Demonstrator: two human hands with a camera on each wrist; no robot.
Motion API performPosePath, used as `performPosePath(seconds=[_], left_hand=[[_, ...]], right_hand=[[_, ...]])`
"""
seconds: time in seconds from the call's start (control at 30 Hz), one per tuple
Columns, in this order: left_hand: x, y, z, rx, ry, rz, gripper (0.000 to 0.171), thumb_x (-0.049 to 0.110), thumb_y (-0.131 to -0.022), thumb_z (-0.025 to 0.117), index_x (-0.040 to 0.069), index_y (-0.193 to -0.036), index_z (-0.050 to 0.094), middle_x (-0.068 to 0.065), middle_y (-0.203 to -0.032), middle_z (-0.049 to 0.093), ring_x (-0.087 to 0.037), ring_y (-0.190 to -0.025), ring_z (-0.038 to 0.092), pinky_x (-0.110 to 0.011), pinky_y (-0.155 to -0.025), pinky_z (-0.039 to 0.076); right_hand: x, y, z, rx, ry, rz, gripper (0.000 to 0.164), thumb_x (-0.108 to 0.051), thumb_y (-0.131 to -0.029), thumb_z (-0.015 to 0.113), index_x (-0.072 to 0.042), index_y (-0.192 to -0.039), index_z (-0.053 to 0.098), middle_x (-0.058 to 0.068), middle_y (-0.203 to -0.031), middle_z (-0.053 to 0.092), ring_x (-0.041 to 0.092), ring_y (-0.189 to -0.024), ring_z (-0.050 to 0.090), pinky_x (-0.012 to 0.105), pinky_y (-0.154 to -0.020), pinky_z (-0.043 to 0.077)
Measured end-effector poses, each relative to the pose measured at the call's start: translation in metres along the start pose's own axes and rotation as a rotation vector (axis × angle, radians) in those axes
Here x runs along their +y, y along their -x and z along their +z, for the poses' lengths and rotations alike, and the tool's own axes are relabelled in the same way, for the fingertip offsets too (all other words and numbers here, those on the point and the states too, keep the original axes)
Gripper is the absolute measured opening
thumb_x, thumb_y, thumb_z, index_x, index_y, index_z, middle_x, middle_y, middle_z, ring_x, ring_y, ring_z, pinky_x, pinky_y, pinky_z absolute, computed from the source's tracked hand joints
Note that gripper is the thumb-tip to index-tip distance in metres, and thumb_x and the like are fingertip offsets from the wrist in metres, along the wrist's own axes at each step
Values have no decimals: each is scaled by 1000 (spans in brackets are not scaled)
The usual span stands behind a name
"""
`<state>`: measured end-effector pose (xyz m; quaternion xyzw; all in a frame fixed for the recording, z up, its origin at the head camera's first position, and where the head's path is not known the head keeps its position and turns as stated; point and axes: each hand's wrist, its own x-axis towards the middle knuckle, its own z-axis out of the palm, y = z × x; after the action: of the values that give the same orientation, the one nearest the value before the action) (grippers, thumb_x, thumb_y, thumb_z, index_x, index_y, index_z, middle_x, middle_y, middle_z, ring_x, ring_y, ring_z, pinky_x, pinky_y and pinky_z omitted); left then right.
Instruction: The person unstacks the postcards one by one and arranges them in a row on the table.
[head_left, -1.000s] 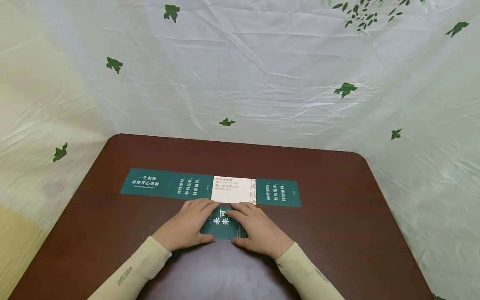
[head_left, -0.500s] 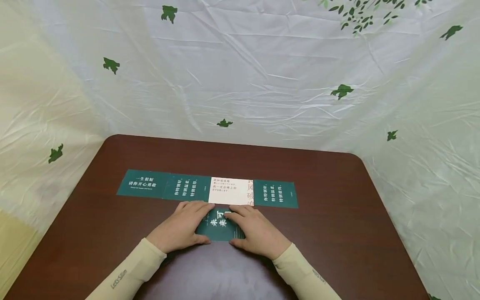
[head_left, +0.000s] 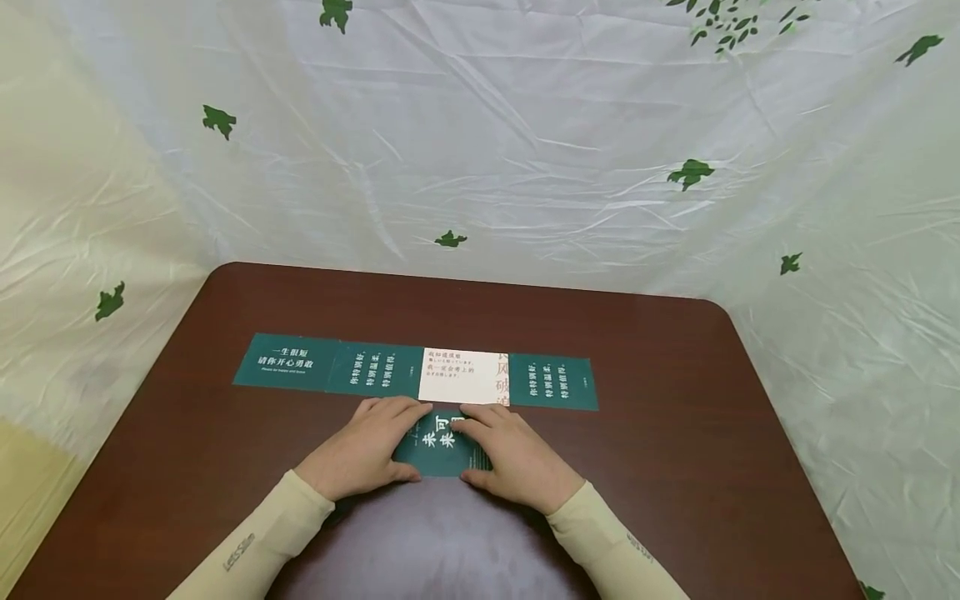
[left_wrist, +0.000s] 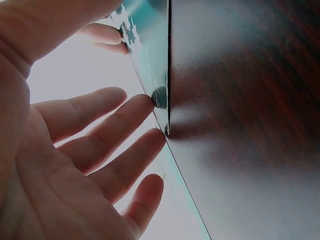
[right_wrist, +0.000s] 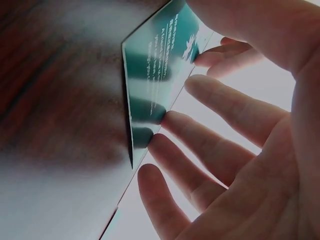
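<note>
A dark green card (head_left: 431,454) with white characters lies flat on the table in front of the person. My left hand (head_left: 358,452) rests over its left part, and my right hand (head_left: 522,460) over its right part. Both thumbs sit by the near edge, the other fingers by the far edge. In the left wrist view, relaxed, spread fingers (left_wrist: 125,117) touch the card (left_wrist: 150,55). Similarly extended fingers (right_wrist: 205,147) meet the card's edge in the right wrist view. Both hands partly hide the card's ends in the head view.
Just beyond lies a row of cards: a green one (head_left: 283,362) at far left, another green one (head_left: 375,370), a white one (head_left: 461,377), and a green one (head_left: 553,383) on the right. Patterned white sheeting (head_left: 525,125) encloses the brown table (head_left: 675,450).
The view shifts slightly. Both hands stay over the green card, and the left hand sits a little farther left of the card's middle than a second ago. The row of cards is unchanged.
</note>
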<state>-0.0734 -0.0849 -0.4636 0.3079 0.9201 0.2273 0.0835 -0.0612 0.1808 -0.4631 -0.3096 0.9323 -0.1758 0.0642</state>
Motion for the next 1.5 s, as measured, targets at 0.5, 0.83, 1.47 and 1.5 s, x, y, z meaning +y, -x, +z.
performPosePath(seconds=[0.5, 0.83, 1.47, 1.5], left_hand=[[1, 1, -1, -3, 36, 6, 91, 31, -81, 98, 8, -158, 54, -7, -143, 60, -26, -131, 57, -53, -117, 44], [4, -1, 1, -13, 78, -10, 90, 27, -81, 97, 12, -158, 54, -10, -149, 53, -33, -131, 56, -55, -111, 50], [3, 2, 2, -20, 48, 31, 82, 31, -81, 94, 12, -154, 59, -7, -153, 57, -28, -141, 50, -54, -115, 43], [3, 2, 2, -18, 47, 33, 82, 31, -81, 94, 13, -154, 59, -6, -152, 57, -27, -141, 50, -53, -115, 43]], right_hand=[[-1, -1, 0, 4, -11, 3, 65, -34, -90, 88, -12, -147, 66, 10, -156, 60, 32, -142, 57, 55, -118, 48], [0, 0, -2, -10, -49, 38, 64, -34, -90, 88, -12, -147, 66, 10, -158, 58, 32, -145, 55, 57, -120, 46], [-1, 0, -5, -23, -57, 41, 63, -35, -91, 87, -15, -147, 67, 8, -158, 59, 31, -146, 55, 55, -122, 46], [-1, 0, -5, -21, -53, 39, 63, -35, -90, 87, -15, -147, 67, 8, -158, 59, 30, -145, 55, 54, -122, 46]])
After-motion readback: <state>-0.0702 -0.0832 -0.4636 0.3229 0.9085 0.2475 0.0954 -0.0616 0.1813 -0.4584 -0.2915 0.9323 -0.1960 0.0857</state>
